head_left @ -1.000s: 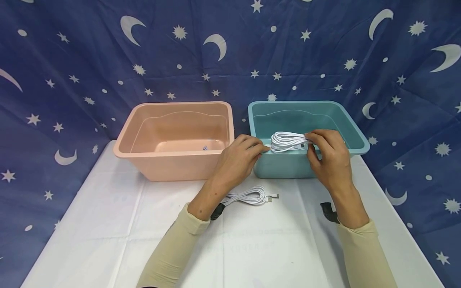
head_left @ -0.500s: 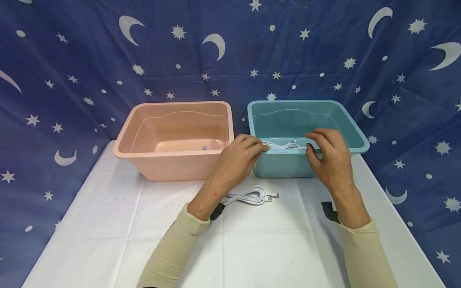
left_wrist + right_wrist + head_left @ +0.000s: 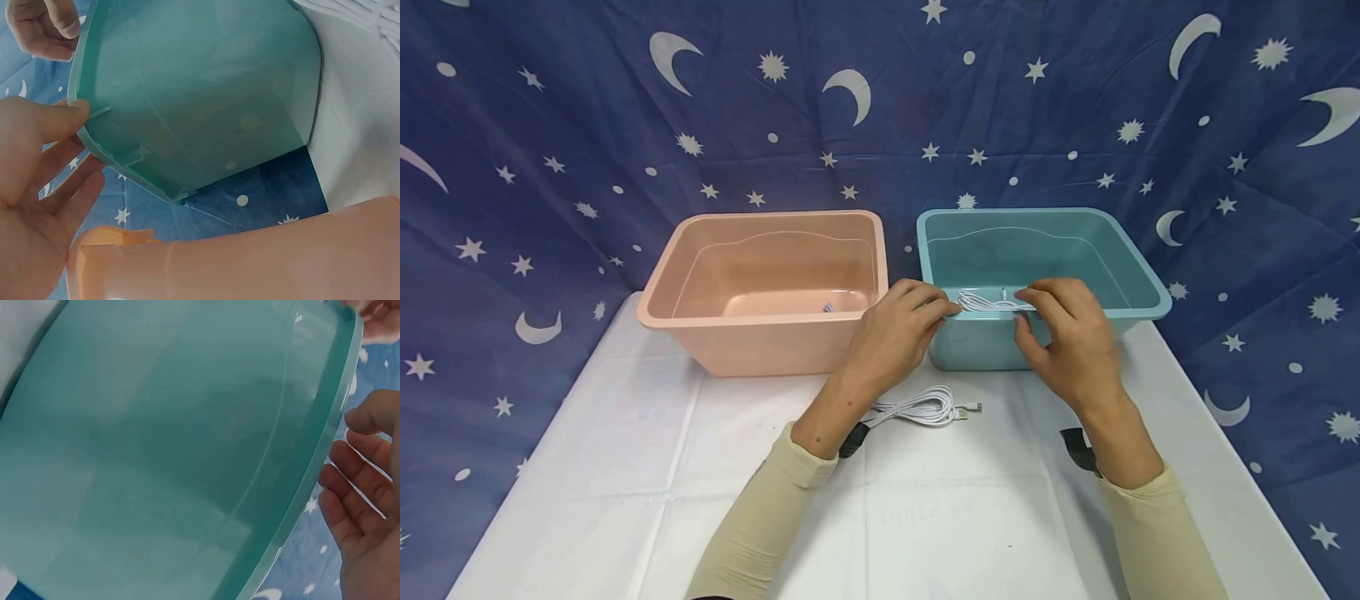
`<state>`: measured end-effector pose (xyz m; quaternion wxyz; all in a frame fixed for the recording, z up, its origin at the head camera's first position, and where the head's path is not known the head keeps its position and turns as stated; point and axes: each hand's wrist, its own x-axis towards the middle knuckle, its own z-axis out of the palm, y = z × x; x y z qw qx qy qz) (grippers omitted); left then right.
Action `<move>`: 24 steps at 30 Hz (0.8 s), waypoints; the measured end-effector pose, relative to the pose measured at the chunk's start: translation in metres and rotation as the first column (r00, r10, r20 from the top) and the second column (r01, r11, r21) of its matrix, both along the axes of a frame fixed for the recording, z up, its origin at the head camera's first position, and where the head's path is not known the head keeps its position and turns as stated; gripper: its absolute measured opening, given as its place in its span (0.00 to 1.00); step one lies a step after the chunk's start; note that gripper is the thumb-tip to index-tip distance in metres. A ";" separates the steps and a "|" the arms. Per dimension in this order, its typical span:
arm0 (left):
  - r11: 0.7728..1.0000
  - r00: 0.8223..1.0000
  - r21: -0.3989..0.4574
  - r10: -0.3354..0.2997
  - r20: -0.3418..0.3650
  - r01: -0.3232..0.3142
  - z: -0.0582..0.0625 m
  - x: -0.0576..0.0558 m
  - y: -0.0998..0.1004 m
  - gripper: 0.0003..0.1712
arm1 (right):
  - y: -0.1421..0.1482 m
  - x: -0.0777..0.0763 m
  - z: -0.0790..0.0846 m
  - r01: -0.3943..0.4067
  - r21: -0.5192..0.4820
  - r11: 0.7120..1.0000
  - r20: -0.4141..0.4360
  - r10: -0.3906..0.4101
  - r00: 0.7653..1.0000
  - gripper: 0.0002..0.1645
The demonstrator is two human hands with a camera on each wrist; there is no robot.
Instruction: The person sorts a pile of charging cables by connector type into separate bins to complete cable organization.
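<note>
In the head view a coiled white cable point(image 3: 983, 301) lies inside the teal bin point(image 3: 981, 342), just behind its front rim. My left hand point(image 3: 891, 337) grips the bin's front left corner. The left wrist view shows its thumb on the outside of the rim and the fingers behind it. Over the right part of the front rim is my right hand point(image 3: 1071, 346), thumb and fingers apart. Seen from the right wrist, its fingers point(image 3: 353, 481) are loosely bent beside the rim and hold nothing. A second coiled white cable point(image 3: 925, 407) lies on the table in front of the bins.
A pink bin point(image 3: 760, 342) stands left of the teal one, with a small bluish-white piece point(image 3: 828, 307) inside. Both stand on a white-covered table point(image 3: 925, 533). Behind them hangs a blue curtain point(image 3: 895, 100) with moons and stars.
The cable bundle that was held above the teal bin's rim has gone down into the bin. My right hand has let go of it and moved slightly left; the left hand stays.
</note>
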<state>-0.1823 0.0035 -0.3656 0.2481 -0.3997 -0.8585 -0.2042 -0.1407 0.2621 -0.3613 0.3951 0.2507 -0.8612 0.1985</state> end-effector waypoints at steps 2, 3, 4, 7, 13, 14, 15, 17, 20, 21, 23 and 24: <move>1.000 1.000 0.003 -0.003 -0.001 0.003 0.000 0.000 0.000 0.14 | -0.005 0.001 0.000 -0.012 0.033 0.999 -0.006 0.012 1.000 0.15; 1.000 1.000 0.003 -0.003 0.000 0.003 0.000 0.000 0.000 0.14 | -0.007 0.001 -0.001 -0.023 0.044 0.999 -0.009 0.023 1.000 0.14; 1.000 1.000 0.002 -0.003 0.001 0.003 0.000 0.000 0.000 0.14 | -0.010 0.002 -0.001 -0.031 0.053 0.998 -0.012 0.032 0.999 0.13; 1.000 1.000 -0.003 0.001 0.002 -0.001 0.000 0.000 0.000 0.14 | -0.018 0.003 -0.003 -0.054 0.075 0.996 -0.022 0.056 0.998 0.11; 1.000 1.000 -0.015 0.005 -0.007 -0.006 0.001 0.001 -0.001 0.14 | -0.039 0.008 -0.009 -0.132 0.105 0.986 -0.055 0.139 0.989 0.08; 1.000 1.000 -0.016 0.006 -0.007 -0.006 0.001 0.001 -0.001 0.14 | -0.043 0.009 -0.010 -0.145 0.111 0.983 -0.061 0.152 0.986 0.08; 1.000 1.000 -0.014 0.005 -0.005 -0.005 0.001 0.002 -0.001 0.14 | -0.046 0.011 -0.011 -0.156 0.117 0.981 -0.066 0.164 0.984 0.07; 1.000 1.000 -0.014 0.005 -0.004 -0.005 0.001 0.001 -0.001 0.14 | -0.052 0.014 -0.012 -0.176 0.126 0.976 -0.075 0.186 0.980 0.06; 1.000 1.000 -0.014 0.003 0.000 -0.003 0.001 0.001 -0.001 0.15 | -0.058 0.018 -0.013 -0.196 0.133 0.972 -0.079 0.207 0.975 0.05; 1.000 1.000 -0.014 0.001 0.002 -0.001 0.001 0.001 -0.001 0.15 | -0.060 0.019 -0.013 -0.201 0.138 0.970 -0.074 0.213 0.974 0.05; 1.000 1.000 -0.015 0.001 0.003 0.000 0.001 0.001 -0.001 0.15 | -0.063 0.020 -0.015 -0.211 0.149 0.966 -0.059 0.222 0.973 0.04; 1.000 1.000 -0.014 0.000 0.005 0.000 0.001 0.001 -0.001 0.15 | -0.064 0.020 -0.016 -0.216 0.157 0.964 -0.050 0.227 0.973 0.04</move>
